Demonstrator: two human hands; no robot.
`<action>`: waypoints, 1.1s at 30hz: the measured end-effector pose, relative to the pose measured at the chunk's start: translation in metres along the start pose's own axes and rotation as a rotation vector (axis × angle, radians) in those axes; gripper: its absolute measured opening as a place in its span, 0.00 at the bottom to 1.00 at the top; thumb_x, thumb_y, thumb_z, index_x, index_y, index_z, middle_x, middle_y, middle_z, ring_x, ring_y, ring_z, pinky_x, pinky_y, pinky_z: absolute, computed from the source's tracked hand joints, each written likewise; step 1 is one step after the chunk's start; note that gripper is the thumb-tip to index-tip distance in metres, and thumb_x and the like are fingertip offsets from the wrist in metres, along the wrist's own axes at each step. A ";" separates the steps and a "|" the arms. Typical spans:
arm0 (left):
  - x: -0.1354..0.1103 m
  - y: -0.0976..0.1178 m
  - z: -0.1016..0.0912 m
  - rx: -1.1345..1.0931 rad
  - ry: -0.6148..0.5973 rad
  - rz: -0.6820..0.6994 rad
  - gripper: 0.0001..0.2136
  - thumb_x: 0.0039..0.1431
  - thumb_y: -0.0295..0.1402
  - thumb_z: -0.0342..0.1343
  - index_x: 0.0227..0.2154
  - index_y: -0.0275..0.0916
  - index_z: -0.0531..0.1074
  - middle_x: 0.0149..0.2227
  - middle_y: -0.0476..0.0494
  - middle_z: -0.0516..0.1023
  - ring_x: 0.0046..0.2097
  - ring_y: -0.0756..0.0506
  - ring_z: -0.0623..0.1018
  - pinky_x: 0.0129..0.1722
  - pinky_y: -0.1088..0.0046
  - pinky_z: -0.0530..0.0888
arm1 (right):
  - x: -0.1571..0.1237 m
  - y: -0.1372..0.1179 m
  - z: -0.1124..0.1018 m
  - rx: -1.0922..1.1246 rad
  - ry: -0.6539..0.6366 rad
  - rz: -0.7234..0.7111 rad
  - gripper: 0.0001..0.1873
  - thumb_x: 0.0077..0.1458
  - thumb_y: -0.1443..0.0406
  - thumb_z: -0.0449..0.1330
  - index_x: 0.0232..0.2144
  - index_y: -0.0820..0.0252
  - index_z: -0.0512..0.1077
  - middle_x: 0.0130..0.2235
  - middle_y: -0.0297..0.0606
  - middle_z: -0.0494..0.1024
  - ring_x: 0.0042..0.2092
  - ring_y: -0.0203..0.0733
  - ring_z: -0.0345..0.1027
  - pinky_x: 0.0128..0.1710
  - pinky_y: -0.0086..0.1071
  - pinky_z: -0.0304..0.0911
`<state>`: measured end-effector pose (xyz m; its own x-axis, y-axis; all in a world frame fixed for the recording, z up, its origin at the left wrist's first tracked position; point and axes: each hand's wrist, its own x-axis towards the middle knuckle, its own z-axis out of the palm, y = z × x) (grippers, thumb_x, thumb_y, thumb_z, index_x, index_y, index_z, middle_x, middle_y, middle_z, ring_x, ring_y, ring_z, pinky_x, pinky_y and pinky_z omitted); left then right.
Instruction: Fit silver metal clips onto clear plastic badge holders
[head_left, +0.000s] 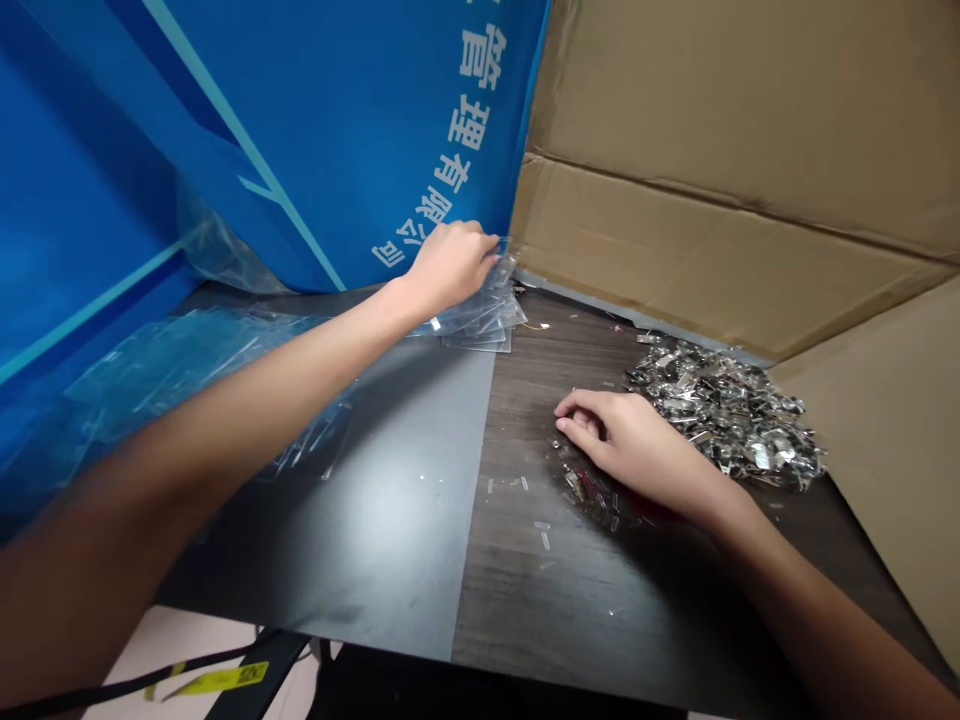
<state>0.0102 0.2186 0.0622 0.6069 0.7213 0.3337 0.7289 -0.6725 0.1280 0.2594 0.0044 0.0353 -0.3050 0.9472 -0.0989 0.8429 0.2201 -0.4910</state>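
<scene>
Left hand (454, 265) left of shiny pile (739, 410), grip pinching clear plastic (504, 278): looks light, slippery; edge hold best. Right hand (626, 430) beside pile, grip contents unclear.

Room over grey mat (405, 450), metal heap (727, 410) and cardboard wall (705, 260) blocking right

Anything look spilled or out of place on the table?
Yes: small clear pieces lie scattered as if spilled on the tabletop, on the near side of the right hand, apart from the heap of metal pieces. By the left hand, clear plastic sheets are fanned unevenly, edges misaligned.
</scene>
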 end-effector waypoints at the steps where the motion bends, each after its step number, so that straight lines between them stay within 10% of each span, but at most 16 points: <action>1: -0.004 -0.001 0.000 0.018 -0.044 -0.020 0.31 0.76 0.42 0.50 0.73 0.26 0.65 0.67 0.18 0.74 0.70 0.24 0.71 0.71 0.43 0.64 | 0.000 -0.001 0.000 0.001 -0.011 0.008 0.08 0.72 0.65 0.60 0.42 0.57 0.81 0.31 0.33 0.82 0.33 0.42 0.75 0.38 0.35 0.64; 5: -0.032 -0.005 -0.021 0.018 -0.126 -0.070 0.46 0.71 0.55 0.56 0.80 0.31 0.50 0.80 0.21 0.53 0.81 0.23 0.54 0.77 0.45 0.56 | -0.004 -0.005 -0.001 -0.026 -0.076 0.013 0.14 0.70 0.56 0.67 0.51 0.58 0.79 0.35 0.34 0.83 0.36 0.44 0.77 0.38 0.35 0.64; 12: -0.140 -0.011 -0.086 0.050 -0.359 -0.184 0.34 0.70 0.57 0.50 0.66 0.37 0.77 0.62 0.30 0.79 0.63 0.28 0.78 0.66 0.48 0.73 | -0.013 -0.008 0.005 -0.171 -0.131 -0.023 0.18 0.64 0.61 0.72 0.54 0.58 0.79 0.41 0.39 0.85 0.41 0.48 0.80 0.39 0.36 0.65; 18: -0.235 -0.030 -0.080 0.070 -0.513 -0.375 0.37 0.59 0.56 0.62 0.68 0.45 0.76 0.68 0.30 0.74 0.68 0.20 0.73 0.64 0.41 0.74 | -0.013 -0.014 0.004 -0.102 -0.160 0.032 0.10 0.67 0.70 0.67 0.49 0.59 0.79 0.34 0.33 0.84 0.35 0.42 0.79 0.37 0.33 0.65; 33: -0.266 0.005 -0.056 0.003 -0.259 -0.339 0.24 0.72 0.36 0.48 0.67 0.40 0.74 0.66 0.30 0.69 0.66 0.30 0.75 0.66 0.48 0.75 | -0.013 -0.014 0.011 -0.115 -0.074 -0.049 0.12 0.67 0.70 0.67 0.52 0.58 0.80 0.37 0.34 0.85 0.38 0.42 0.79 0.38 0.33 0.66</action>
<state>-0.1656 0.0140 0.0262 0.3922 0.9195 0.0279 0.9015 -0.3902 0.1870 0.2469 -0.0131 0.0339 -0.3754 0.9158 -0.1424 0.8700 0.2953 -0.3948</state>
